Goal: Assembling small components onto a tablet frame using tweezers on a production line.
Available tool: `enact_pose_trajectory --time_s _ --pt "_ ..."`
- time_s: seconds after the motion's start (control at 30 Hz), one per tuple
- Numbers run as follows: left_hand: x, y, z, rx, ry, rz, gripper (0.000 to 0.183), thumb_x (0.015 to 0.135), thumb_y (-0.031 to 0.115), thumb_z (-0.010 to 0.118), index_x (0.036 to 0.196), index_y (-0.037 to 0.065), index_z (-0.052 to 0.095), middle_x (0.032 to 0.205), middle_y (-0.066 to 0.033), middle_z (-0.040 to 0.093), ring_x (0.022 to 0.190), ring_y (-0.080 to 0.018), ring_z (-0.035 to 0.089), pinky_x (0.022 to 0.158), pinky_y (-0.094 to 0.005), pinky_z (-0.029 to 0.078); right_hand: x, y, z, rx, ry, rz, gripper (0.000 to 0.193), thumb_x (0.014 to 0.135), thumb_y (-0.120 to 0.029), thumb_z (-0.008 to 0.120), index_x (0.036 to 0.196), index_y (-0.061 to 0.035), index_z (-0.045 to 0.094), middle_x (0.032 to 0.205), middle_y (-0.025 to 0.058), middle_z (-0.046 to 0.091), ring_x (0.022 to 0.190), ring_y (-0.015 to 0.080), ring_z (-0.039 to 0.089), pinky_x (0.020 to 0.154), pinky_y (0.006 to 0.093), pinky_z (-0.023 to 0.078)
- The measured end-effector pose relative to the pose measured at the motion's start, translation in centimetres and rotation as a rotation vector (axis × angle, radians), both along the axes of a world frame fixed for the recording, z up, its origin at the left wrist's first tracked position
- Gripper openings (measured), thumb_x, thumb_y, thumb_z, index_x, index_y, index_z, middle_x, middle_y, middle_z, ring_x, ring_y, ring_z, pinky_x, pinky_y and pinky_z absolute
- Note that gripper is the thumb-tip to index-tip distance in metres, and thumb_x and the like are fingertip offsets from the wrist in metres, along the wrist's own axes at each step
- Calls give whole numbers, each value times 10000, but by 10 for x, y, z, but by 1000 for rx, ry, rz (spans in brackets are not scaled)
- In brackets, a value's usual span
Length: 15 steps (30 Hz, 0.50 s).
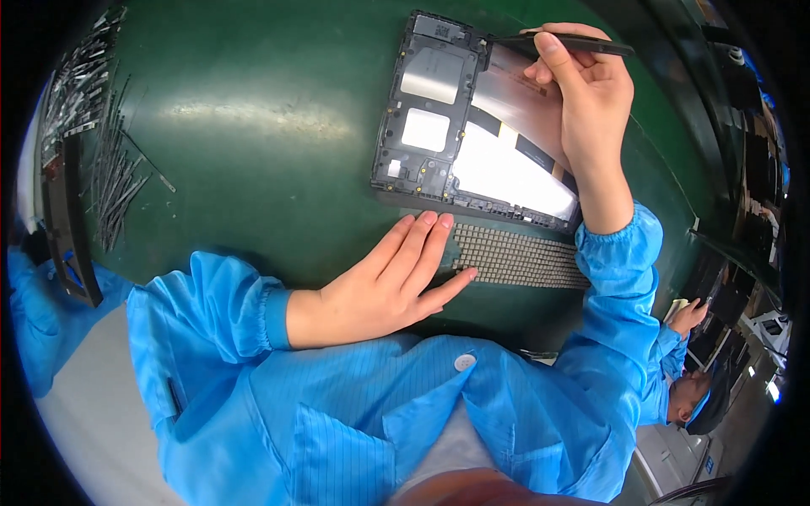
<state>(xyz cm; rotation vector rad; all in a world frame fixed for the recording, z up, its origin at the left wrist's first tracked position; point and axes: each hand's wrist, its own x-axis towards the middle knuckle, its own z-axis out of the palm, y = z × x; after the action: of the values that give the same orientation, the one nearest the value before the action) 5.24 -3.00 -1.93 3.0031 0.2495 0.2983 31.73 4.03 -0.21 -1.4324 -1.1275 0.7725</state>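
A black tablet frame (467, 143) with shiny silver panels lies on the green work surface, slightly turned. My right hand (591, 101) is closed around black tweezers (582, 44), whose tips reach the frame's upper part near its dark dividing bar. Whether the tips grip anything is too small to tell. Below the frame lies a sheet of small grey square pads (519, 257) in rows, partly under my right sleeve. My left hand (380, 282) rests flat with fingers stretched out. Its fingertips are at the frame's lower edge and the sheet's left end.
Many thin dark strips (114, 185) are heaped on the green table (236, 160) at the far left, beside a long black bar (69, 219). At the right edge sits another person (675, 363) in blue, a hand raised. Dark equipment (717, 110) lines the table's right side.
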Motion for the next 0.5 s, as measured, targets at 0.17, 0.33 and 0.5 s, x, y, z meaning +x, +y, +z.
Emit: enact_pose_trajectory --time_s 0.17,0.33,0.5 --pt "2 4 2 43 15 -32 614 837 487 513 1386 217 451 1303 -287 483 1201 -393 492 1020 -440 408 1 -1 0 -1 21 -17 175 884 -79 649 1029 13 615 726 33 596 654 91 582 658 228 512" --pt "1 3 1 44 15 -28 618 836 485 515 1387 212 449 1300 -290 483 1192 -393 499 1014 -445 412 4 0 -2 20 -14 10 170 883 -64 646 1032 13 616 733 35 601 654 89 583 645 222 504" --pt "-1 5 -1 45 -11 -32 602 837 455 513 1384 210 451 1296 -297 484 1178 -395 509 1006 -449 418 -5 1 3 1 -68 -25 175 878 -72 654 1028 9 612 734 30 603 649 86 577 618 220 488"
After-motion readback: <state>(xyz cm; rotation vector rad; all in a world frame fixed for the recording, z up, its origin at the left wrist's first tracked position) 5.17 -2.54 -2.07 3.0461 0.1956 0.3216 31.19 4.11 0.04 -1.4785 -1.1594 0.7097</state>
